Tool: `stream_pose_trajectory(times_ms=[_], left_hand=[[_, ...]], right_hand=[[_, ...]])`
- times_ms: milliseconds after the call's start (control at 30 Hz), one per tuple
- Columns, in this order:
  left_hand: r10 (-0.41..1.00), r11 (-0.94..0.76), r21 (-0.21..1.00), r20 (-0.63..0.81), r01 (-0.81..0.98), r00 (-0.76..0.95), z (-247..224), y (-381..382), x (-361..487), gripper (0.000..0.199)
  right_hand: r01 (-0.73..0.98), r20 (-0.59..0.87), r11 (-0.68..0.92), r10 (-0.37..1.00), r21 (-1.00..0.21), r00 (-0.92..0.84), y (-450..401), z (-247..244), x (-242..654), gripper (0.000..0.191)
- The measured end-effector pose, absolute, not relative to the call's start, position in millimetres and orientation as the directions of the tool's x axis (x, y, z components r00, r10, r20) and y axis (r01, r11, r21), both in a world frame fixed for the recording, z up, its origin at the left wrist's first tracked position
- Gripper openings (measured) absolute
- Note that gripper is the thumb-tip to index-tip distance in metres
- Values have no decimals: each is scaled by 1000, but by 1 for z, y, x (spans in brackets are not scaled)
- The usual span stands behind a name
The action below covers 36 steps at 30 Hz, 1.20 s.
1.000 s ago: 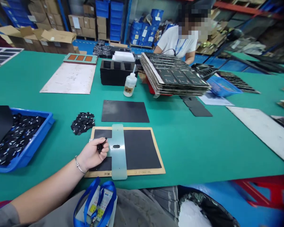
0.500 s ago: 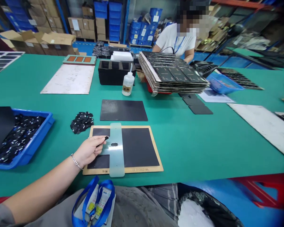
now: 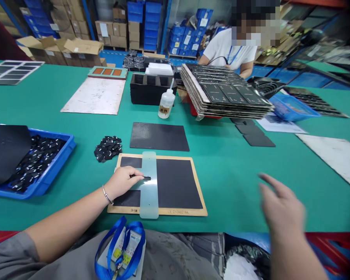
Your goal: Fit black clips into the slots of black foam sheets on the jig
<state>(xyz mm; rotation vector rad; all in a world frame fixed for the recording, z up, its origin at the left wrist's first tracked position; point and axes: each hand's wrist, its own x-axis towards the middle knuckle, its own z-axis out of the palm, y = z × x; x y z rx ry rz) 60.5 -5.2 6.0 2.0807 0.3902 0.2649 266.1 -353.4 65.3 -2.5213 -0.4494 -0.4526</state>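
Observation:
My left hand (image 3: 126, 181) pinches a small black piece (image 3: 146, 178) between thumb and fingertips. The piece is at the slot of a translucent template (image 3: 149, 198); whether it sits fully in the slot I cannot tell. Beneath the template lies a black board with a light wooden border (image 3: 181, 182). My right hand (image 3: 282, 206) is above the table at the right, blurred, with fingers extended and nothing visible in them. Just beyond the board's left corner is a pile of small black pieces (image 3: 107, 149).
At the left stands a blue tray (image 3: 56, 163) of black pieces, partly covered by a black sheet (image 3: 7, 153). A dark flat plate (image 3: 160, 137), a squeeze bottle (image 3: 166, 105) and a stack of panels (image 3: 227, 93) lie farther back. Another person (image 3: 230, 50) is across the table.
My left hand has brought the black piece rightward to the template's slot. My right hand has come into view at the right. The whole view has shifted slightly.

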Motion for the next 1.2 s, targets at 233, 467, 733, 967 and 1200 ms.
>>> stream_pose_trajectory(times_ms=[233,467,733,967,1200], left_hand=[[276,-667,745,203,34,939,2,-7,62,16],[107,-820,565,318,-98,942,-10,-10,61,22],[-19,-912,364,422,-189,906,-19,-11,69,21],[-28,-926,335,396,-173,918,-21,-13,68,21],[-55,-939,305,326,-160,944,-16,-13,69,23]], right_hand=[[934,38,-178,979,-311,200,-184,22,199,67],[955,-92,-211,976,-210,196,-181,6,205,74],[948,-112,-238,969,-210,219,-179,4,203,73],[941,-129,-250,966,-229,225,-180,6,204,74],[940,-126,-245,967,-238,220,-180,6,204,75]])
